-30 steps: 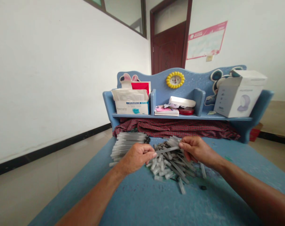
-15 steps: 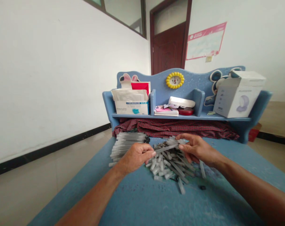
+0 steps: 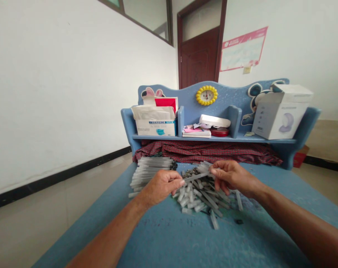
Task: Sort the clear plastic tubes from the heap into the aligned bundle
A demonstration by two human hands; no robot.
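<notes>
Between finger and thumb, my left hand grips one end of a narrow translucent plastic tube. My right hand pinches around the tube's other end; its fingertips cover what exactly they hold there. Under the tube lies a loose pile of translucent plastic pieces, short and long mixed, with small dark parts among them. Left of the pile, partly behind my left hand, long clear tubes with black ends lie side by side in a stack.
A small black piece and a stray clear piece lie on the blue tabletop. Along the back runs a blue shelf bearing a mask box and a white carton. Checked cloth is bunched beneath it.
The fingers of my right hand have drawn in closer around the tube's end. My left hand and the tube have hardly moved.
</notes>
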